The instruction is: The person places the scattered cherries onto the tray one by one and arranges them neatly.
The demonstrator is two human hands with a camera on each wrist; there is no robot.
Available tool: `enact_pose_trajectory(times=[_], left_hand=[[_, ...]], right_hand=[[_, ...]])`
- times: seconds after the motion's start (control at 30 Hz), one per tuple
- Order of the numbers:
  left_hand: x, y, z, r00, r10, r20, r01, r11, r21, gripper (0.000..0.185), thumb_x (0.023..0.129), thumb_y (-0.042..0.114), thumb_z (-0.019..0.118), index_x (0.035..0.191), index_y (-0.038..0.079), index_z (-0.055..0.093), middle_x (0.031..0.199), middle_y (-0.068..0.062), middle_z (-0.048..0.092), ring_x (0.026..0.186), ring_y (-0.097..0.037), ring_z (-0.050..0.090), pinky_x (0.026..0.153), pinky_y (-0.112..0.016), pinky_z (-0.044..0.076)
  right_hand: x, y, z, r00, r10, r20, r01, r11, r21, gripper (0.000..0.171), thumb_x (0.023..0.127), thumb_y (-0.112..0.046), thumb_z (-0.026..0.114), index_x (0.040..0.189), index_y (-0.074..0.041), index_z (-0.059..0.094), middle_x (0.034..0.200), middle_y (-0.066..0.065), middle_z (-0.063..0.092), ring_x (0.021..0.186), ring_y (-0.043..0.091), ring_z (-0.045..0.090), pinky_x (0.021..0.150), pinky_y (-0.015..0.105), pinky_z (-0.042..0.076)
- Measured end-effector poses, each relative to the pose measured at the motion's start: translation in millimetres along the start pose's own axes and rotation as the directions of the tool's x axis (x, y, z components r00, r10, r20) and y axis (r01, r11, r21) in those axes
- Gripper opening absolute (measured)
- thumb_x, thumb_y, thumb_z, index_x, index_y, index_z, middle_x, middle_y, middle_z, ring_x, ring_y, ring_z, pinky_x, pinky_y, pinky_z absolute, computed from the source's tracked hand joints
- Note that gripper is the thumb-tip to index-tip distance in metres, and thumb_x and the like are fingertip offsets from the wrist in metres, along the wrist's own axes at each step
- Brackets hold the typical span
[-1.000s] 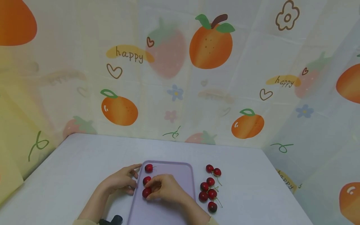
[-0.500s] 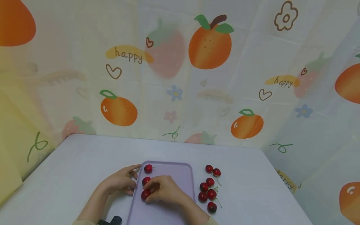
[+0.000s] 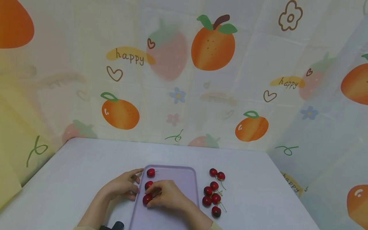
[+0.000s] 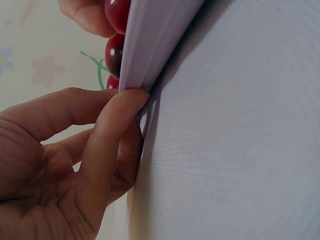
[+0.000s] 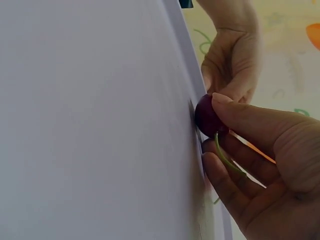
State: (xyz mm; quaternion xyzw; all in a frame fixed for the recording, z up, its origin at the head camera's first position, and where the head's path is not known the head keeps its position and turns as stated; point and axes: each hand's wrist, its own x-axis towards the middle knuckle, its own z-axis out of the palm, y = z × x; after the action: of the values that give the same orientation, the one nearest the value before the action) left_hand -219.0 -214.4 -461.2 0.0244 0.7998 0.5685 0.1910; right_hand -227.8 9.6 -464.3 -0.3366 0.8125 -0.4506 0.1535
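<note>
**Hands at the tray: right pinching a cherry, left bracing the edge**

Both hands worked at the left side of the lilac tray [image 3: 184, 179] on the pale worktop [image 3: 72, 172]. The right hand [image 3: 168, 195] lay palm down across the tray, wrist angled in from the lower right, its thumb and fingertips pinching a red cherry [image 3: 147, 199] against the tray surface; the right wrist view showed the green stem trailing under the curled fingers [image 5: 250, 125]. The left hand [image 3: 122, 186] rested on the worktop just beside the tray, fingers bent, fingertips pressed against its left rim. Two more cherries [image 3: 150, 172] sat on the tray just beyond the held one. A loose cluster of cherries [image 3: 213, 191] lay on the worktop right of the tray.
</note>
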Motion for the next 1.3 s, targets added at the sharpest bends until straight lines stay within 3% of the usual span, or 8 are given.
enact_pose_trajectory(times=[0.47,0.93,1.3], left_hand=[[1.6,1.4,-0.6,1.0,0.0,0.007,0.0,1.0,-0.001,0.09,0.072,-0.003,0.065,0.153,0.0,0.027,0.11,-0.015,0.047,0.059,-0.015,0.055,0.058,-0.028,0.059],[2.3,0.6,0.0,1.0,0.001,0.012,-0.001,1.0,-0.003,0.09,0.073,-0.004,0.065,0.154,0.0,0.025,0.11,-0.016,0.047,0.06,-0.015,0.055,0.058,-0.028,0.059],[0.6,0.5,1.6,0.999,-0.039,-0.032,0.039,0.999,0.025,0.089,0.072,-0.002,0.068,0.153,0.003,0.031,0.112,-0.017,0.048,0.067,-0.018,0.057,0.06,-0.029,0.059]], right_hand=[[-2.0,0.0,-3.8,1.0,0.014,-0.016,-0.014,1.0,0.013,0.03,0.07,-0.012,0.086,0.098,-0.014,0.076,0.085,-0.005,0.075,0.07,-0.008,0.06,0.067,0.012,0.052],[-5.0,-0.8,-14.7,0.997,0.038,-0.072,-0.033,0.997,0.069,0.029,0.073,-0.015,0.085,0.101,-0.013,0.076,0.095,0.003,0.078,0.074,-0.004,0.067,0.071,0.014,0.055],[-15.1,-1.9,-35.7,0.987,0.033,-0.159,-0.023,0.997,0.068,0.029,0.076,-0.017,0.083,0.103,-0.007,0.075,0.1,0.013,0.076,0.081,0.0,0.068,0.074,0.015,0.055]])
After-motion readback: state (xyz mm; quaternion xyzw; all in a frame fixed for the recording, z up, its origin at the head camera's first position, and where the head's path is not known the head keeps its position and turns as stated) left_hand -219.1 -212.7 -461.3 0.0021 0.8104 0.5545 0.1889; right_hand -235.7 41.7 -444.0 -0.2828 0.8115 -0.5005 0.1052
